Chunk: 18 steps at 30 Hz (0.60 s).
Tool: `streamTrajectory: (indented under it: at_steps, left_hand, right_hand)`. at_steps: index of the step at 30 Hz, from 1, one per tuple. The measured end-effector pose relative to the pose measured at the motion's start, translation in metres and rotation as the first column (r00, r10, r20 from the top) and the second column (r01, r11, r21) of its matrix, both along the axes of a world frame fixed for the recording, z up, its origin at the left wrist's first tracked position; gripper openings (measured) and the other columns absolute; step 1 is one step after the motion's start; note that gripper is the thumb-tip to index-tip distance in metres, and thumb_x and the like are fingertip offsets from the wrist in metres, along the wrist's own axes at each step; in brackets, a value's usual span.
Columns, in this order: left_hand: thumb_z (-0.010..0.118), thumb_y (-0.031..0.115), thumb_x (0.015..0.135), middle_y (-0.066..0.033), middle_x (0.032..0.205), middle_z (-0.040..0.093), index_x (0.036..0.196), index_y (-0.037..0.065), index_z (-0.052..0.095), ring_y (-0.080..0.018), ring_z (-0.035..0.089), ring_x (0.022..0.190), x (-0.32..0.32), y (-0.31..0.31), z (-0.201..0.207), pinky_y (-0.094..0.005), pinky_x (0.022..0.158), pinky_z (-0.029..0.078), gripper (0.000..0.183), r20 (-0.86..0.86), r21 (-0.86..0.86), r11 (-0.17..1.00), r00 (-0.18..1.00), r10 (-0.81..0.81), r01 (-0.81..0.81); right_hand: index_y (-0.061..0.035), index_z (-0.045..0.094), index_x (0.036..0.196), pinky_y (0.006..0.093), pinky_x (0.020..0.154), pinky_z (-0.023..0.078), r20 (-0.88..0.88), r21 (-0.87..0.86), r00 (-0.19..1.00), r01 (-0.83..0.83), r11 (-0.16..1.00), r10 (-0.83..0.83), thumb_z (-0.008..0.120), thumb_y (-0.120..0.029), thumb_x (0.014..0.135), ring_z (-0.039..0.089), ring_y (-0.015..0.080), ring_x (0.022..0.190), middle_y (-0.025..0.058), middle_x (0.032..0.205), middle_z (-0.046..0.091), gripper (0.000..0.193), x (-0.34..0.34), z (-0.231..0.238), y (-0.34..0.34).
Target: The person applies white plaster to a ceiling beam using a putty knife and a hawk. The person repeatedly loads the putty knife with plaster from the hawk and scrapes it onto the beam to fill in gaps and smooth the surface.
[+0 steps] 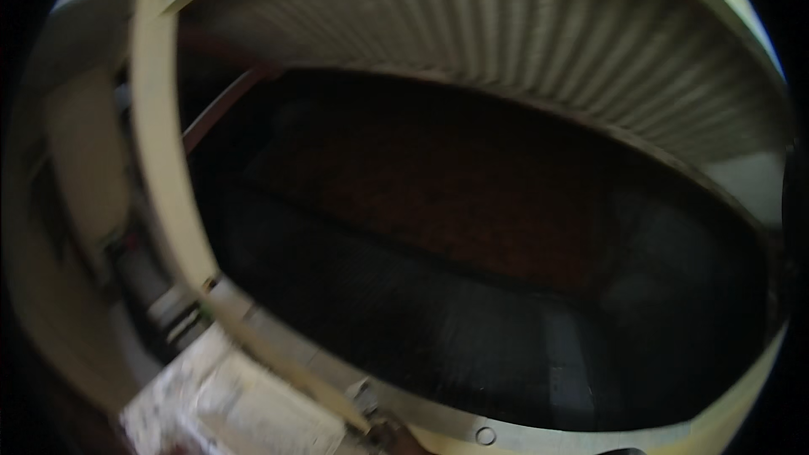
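Observation:
Neither of my hands shows plainly. At the lower edge a small brown shape (394, 438) lies against the pale frame (295, 354) of a large opening; blur hides whether it is part of a hand. Just left of it is a whitish, boxy thing (244, 400) with a scuffed, smeared surface. A small light fitting (362, 394) sits on the frame beside the brown shape. Another dark sliver (621, 452) touches the bottom edge, too little of it showing to name.
Beyond the frame lies a dark interior with a reddish-brown floor patch (455, 202) and a ribbed pale wall (506, 25). A cream post (160, 135) stands at the left, a reddish bar (221, 108) slanting behind it. Left of the post are blurred tan panels (88, 160).

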<state>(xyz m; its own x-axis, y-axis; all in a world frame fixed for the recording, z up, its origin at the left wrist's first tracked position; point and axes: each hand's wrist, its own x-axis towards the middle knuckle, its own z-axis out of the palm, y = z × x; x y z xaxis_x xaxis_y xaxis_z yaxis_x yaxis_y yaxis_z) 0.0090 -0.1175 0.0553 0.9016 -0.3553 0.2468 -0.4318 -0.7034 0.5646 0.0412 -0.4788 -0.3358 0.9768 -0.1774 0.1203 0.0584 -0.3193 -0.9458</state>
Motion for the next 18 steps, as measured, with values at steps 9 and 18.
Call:
streamTrajectory:
  at_steps: [9, 18]
  left_hand:
    - [0.079, 0.005, 0.083, -0.0215, 0.120, 0.069, 0.127, 0.000, 0.063, -0.0352, 0.066, 0.116, -0.025, -0.015, 0.020, -0.0425, 0.100, 0.052, 0.047, -0.072, -0.105, 0.937, 0.943, 0.326, -0.332]
    - [0.074, 0.013, 0.091, -0.0180, 0.116, 0.069, 0.123, -0.005, 0.062, -0.0282, 0.066, 0.109, -0.010, -0.027, 0.024, -0.0411, 0.098, 0.052, 0.039, -0.051, -0.100, 0.921, 0.926, 0.374, -0.377]
  right_hand:
    - [-0.0107, 0.051, 0.147, 0.0433, 0.075, 0.054, -0.179, 0.173, 0.970, -0.132, 0.976, 0.163, 0.067, -0.029, 0.102, 0.062, 0.0229, 0.077, 0.0090, 0.092, 0.061, 0.051, 0.079, 0.022, 0.047]
    - [-0.0096, 0.052, 0.135, 0.0449, 0.072, 0.057, -0.304, 0.236, 0.932, -0.128, 0.963, 0.198, 0.058, -0.028, 0.104, 0.068, 0.0279, 0.074, 0.0121, 0.085, 0.068, 0.037, 0.085, 0.011, 0.050]
